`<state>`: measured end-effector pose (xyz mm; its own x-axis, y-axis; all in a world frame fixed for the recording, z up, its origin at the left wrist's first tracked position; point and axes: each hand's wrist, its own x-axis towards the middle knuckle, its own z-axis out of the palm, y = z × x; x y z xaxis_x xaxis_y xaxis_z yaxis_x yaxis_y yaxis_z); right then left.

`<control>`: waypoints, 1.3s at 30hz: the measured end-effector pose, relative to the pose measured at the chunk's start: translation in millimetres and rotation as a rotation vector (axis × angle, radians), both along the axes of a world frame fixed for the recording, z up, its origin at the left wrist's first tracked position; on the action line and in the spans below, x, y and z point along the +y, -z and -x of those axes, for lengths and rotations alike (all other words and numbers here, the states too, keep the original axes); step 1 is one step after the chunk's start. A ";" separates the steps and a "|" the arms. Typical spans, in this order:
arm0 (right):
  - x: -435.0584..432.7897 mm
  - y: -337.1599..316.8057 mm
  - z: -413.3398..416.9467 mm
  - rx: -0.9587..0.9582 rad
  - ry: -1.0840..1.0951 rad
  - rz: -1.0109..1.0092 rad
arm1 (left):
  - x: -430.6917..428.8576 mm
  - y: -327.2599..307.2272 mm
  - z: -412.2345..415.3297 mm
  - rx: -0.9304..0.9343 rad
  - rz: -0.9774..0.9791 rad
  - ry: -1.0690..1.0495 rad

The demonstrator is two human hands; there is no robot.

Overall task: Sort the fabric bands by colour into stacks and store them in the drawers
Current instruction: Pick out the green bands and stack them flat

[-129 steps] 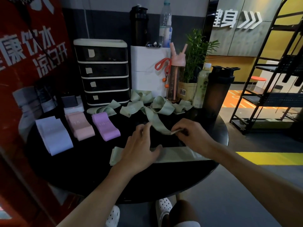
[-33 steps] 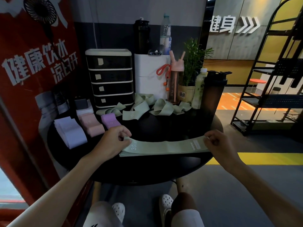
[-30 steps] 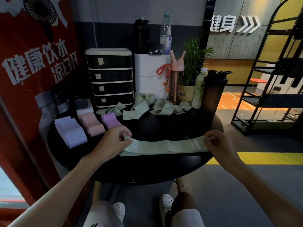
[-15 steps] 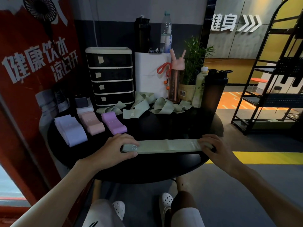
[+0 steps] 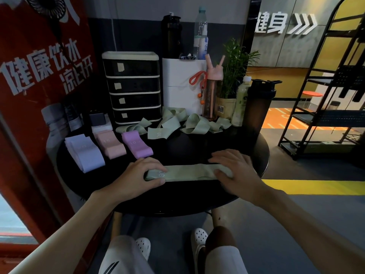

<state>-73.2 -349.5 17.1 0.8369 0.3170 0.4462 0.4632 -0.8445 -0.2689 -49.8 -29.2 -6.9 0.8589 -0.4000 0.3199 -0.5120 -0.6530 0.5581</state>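
- Sage-green woven fabric: a flattened green band lies lengthwise near the front edge of the round black table, with "30" printed at its left end.
- The left hand grips that end, thumb along the near edge and fingers curled over the far one.
- The right hand, slightly blurred, presses the other end with its fingers spread flat.
- A lavender stack, pink stack and purple stack sit folded side by side at the left.
- Loose green bands lie twisted before the closed drawer unit.
- Bare glossy tabletop lies between that heap and the hands.
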 end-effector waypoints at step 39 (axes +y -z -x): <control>55.4 18.8 -43.8 0.069 0.141 0.195 | -5.9 -51.7 -160.0 0.106 -0.450 -0.442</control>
<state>-29.3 -294.1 -1.8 0.9054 0.2697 0.3278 0.3235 -0.9384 -0.1216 110.2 -35.2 44.9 0.9913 -0.0760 0.1074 -0.0976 -0.9722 0.2128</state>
